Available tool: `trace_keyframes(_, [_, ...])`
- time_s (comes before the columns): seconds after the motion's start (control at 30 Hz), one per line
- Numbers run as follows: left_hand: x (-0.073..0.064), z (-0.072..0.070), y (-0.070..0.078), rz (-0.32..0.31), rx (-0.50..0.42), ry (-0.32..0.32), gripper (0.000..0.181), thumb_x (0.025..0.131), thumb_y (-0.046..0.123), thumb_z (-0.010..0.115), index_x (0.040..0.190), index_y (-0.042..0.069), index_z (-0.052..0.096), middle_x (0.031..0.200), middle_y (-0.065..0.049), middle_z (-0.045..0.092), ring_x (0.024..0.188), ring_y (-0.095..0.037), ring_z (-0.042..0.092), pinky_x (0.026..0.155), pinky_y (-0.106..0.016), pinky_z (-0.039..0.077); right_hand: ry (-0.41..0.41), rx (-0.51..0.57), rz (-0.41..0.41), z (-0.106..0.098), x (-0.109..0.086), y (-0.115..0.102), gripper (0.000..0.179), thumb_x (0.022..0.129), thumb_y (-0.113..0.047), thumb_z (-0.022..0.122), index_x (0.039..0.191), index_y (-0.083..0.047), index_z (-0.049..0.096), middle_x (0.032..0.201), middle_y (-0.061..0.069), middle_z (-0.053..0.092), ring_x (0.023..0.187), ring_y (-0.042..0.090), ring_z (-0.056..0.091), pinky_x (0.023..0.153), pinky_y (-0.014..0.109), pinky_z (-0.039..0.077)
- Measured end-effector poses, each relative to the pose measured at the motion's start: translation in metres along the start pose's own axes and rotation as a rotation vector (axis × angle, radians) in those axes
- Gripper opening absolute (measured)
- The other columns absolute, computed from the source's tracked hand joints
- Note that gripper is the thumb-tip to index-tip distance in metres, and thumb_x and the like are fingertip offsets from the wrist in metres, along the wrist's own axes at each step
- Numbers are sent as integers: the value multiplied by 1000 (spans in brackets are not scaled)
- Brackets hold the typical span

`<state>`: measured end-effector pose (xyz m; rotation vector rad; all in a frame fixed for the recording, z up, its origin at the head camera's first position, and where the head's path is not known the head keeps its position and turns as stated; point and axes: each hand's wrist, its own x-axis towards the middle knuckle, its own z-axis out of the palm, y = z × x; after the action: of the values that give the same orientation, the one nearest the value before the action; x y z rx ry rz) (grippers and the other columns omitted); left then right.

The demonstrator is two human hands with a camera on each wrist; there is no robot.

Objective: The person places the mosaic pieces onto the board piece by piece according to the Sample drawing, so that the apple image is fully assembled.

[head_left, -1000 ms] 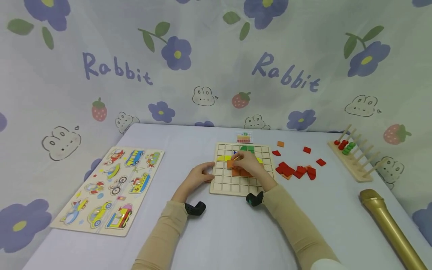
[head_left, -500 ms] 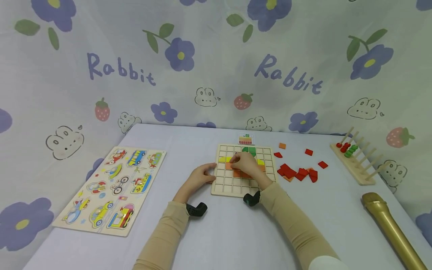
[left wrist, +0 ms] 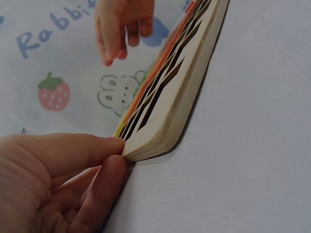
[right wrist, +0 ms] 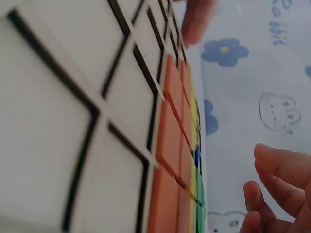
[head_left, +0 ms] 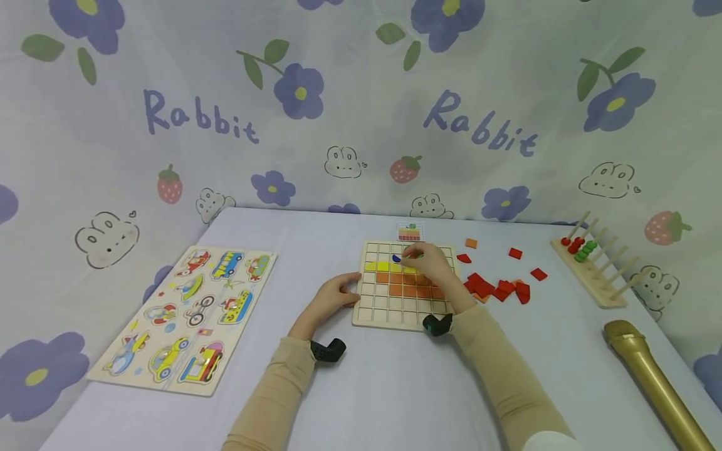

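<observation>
A wooden grid board (head_left: 372, 315) lies flat on the table. My left hand (head_left: 333, 294) pinches its left edge between thumb and forefinger; the left wrist view shows these fingertips at the board's corner (left wrist: 150, 150). Two rows of orange square tiles (head_left: 408, 290) sit in the grid, below a row of yellow tiles (head_left: 382, 266). A small blue piece (head_left: 397, 258) lies above the yellow row. Over the upper part of the board hovers my right hand (head_left: 433, 263), fingers loosely bent and holding nothing. It hides the green tiles (right wrist: 199, 194) in the head view.
Loose red pieces (head_left: 476, 283) and several orange ones lie right of the board. A pattern card (head_left: 410, 232) is behind it. A vehicle puzzle board (head_left: 192, 313) lies at left; a bead rack (head_left: 592, 269) and a gold microphone (head_left: 648, 369) are at right.
My right hand has set an orange tile at the left end of the upper orange row, let it go, then moved up and right. My left hand stays at the board's edge.
</observation>
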<state>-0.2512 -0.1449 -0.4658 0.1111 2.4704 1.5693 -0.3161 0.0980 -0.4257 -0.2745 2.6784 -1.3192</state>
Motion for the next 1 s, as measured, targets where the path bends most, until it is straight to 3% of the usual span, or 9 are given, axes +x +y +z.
trace_keyframes(0.17, [2, 0, 1, 2, -3, 7, 56, 82, 8, 67, 135, 9, 48, 79, -9, 57, 69, -13, 57, 67, -26, 50, 56, 95, 66, -49, -5, 25, 32, 89, -19, 61, 115, 0, 60, 114, 18, 54, 105, 32, 47, 88, 43, 41])
trace_keyframes(0.3, [2, -1, 0, 1, -6, 16, 56, 82, 7, 67, 135, 9, 48, 79, -9, 56, 69, -14, 56, 68, -26, 50, 103, 175, 148, -82, -5, 48, 39, 92, -19, 57, 124, 2, 53, 127, 22, 48, 120, 36, 40, 103, 50, 27])
trace_keyframes(0.43, [2, 0, -2, -3, -8, 16, 56, 82, 6, 67, 134, 9, 49, 77, -9, 56, 68, -14, 56, 67, -26, 50, 134, 215, 220, -102, -1, 73, 43, 92, -22, 56, 129, 0, 49, 131, 21, 44, 122, 37, 35, 105, 52, 22])
trace_keyframes(0.57, [0, 2, -5, -8, -14, 1, 56, 82, 7, 67, 135, 9, 48, 78, -9, 56, 69, -14, 57, 66, -26, 50, 132, 170, 296, -109, 4, 95, 44, 93, -23, 54, 133, -6, 48, 132, 19, 42, 117, 35, 37, 101, 51, 28])
trace_keyframes(0.67, [-1, 4, -6, -6, -20, -7, 56, 83, 8, 66, 135, 8, 48, 79, -9, 56, 70, -14, 58, 67, -26, 50, 125, 126, 298, -109, 8, 106, 46, 92, -20, 55, 135, -5, 46, 131, 22, 44, 115, 35, 39, 100, 51, 30])
trace_keyframes(0.83, [-2, 4, -7, 3, -43, -6, 55, 83, 7, 66, 135, 8, 48, 81, -10, 56, 71, -14, 57, 68, -26, 51, 122, 7, 273, -105, 17, 113, 53, 89, -16, 58, 138, -3, 42, 131, 26, 44, 118, 38, 40, 101, 51, 30])
trace_keyframes(1.0, [-5, 2, 0, 20, -36, 4, 54, 83, 6, 66, 134, 6, 48, 81, -10, 56, 71, -14, 56, 69, -28, 51, 100, -87, 297, -102, 24, 112, 48, 91, -23, 54, 135, -6, 45, 133, 24, 42, 118, 39, 39, 99, 52, 31])
